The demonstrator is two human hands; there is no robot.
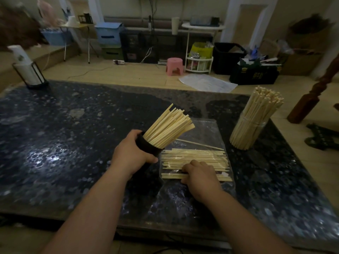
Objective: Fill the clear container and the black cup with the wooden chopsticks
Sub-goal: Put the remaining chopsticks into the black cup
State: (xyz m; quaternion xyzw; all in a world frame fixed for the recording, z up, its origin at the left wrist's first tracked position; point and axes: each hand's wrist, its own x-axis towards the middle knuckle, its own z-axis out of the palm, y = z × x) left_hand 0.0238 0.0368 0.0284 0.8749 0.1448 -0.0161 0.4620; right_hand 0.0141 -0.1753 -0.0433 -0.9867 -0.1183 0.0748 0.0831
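**Q:** ok you were standing right there, what did the hands have hold of?

**A:** The left hand (131, 153) was wrapped right round the black cup (148, 146), fingers and thumb curled on its wall. It held the cup tilted away to the right, just above the table (73, 125). The cup was stuffed with a bundle of chopsticks (170, 125) fanning out of its mouth. The right hand (200, 173) was down on the loose chopsticks (194, 156), knuckles bent. Fingers sat on the far side of a few sticks and the thumb on the near side, so it pinched them. Couldn't see the fingertips tbh.

**Q:** and where was the rest of the stuff?

**A:** The loose ones lay flat, side by side, on a clear plastic bag (201, 131) just right of the cup. One stray stick (200, 144) lay slanted at the far edge of that pile. The clear container (253, 129) stood further right near the table's edge, well apart from both hands, packed full with sticks (264, 101) poking out the top and leaning a bit. Way off at the far left corner stood a paper towel holder (30, 70), and there was a pink stool (174, 66) on the floor behind.
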